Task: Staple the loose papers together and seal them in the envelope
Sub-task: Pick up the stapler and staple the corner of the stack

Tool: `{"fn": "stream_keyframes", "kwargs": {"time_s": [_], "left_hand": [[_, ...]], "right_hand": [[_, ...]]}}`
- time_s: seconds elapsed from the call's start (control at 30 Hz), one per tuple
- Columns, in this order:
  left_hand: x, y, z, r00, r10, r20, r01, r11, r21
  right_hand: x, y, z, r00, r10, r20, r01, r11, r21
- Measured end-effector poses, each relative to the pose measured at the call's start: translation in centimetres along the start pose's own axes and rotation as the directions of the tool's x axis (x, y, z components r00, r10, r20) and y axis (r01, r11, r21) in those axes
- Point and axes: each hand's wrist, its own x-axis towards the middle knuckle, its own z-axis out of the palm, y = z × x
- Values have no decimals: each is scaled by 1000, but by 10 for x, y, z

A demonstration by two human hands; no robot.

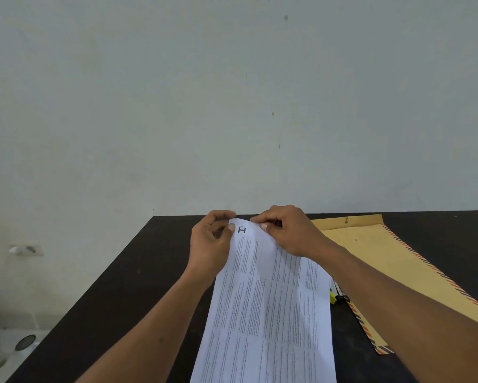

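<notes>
White papers (268, 308), far edge pinched, both hands

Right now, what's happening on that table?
A person works at the dark table with the printed papers, the left hand and right hand each pinching their far edge. The brown envelope lies flat to the right, in neither hand. A small yellow and black item shows between them, mostly hidden. No staple can be made out.

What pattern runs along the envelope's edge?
Red and dark blue diagonal stripes edge the tan envelope, clearest in the head view.
</notes>
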Motion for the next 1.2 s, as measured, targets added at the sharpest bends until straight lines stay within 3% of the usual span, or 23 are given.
{"fn": "stream_keyframes", "kwargs": {"time_s": [0.27,0.63,0.8,0.9,0.97,1.1,1.2], "left_hand": [[-6,-8,10,993,-45,-107,40,998,-54],[6,-5,-2,994,-9,107,6,1000,31],[5,-18,-2,972,23,232,-65,982,177],[6,-26,-3,971,8,240,-63,974,219],[6,-30,-6,974,-2,229,-57,967,249],[4,-43,-7,980,-47,194,-15,952,305],[3,-52,-2,983,-44,177,-16,946,324]], "right_hand": [[-3,0,5,1000,-4,10,4,999,41],[-1,6,-1,999,23,22,-23,1000,-2],[-9,10,6,996,72,52,-72,997,-1],[-13,16,8,990,129,57,-128,991,-27],[-15,23,4,981,195,-14,-196,980,-26],[-30,49,-17,858,461,-227,-490,867,-92],[-51,77,-28,721,675,-157,-689,675,-263]]}}
